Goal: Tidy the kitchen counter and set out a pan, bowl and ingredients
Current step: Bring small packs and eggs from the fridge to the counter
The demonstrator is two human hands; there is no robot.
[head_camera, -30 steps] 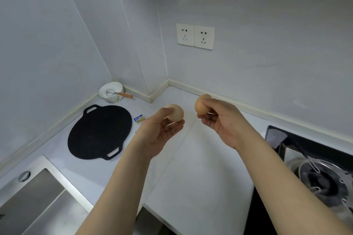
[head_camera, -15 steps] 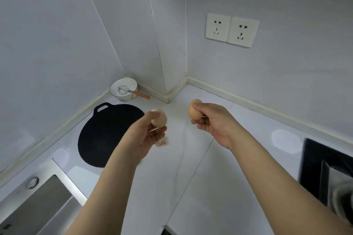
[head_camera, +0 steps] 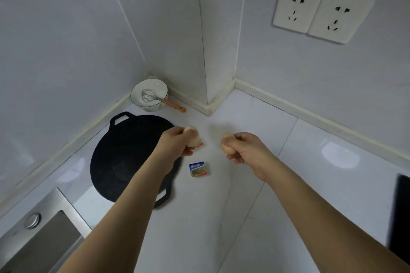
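Reaching out over a glossy white tiled counter (head_camera: 244, 195), a person holds one egg in each hand. The left hand (head_camera: 177, 145) curls its fingers around a pale beige egg (head_camera: 192, 134), above the right edge of a flat round black griddle pan (head_camera: 126, 157) with two loop handles. The right hand (head_camera: 246, 150) grips a darker tan egg (head_camera: 227, 145) in bent fingers, above bare counter. Between and slightly nearer than the two hands, a small square foil butter packet (head_camera: 199, 169) with a blue label lies on the counter. A second similar packet (head_camera: 199, 143) shows partly behind the left hand. In the far corner stands a white ceramic bowl (head_camera: 158, 88) holding a wire whisk (head_camera: 149, 96) with an orange handle. A steel sink (head_camera: 40, 241) sits at lower left; two white wall sockets (head_camera: 321, 14) are at upper right.
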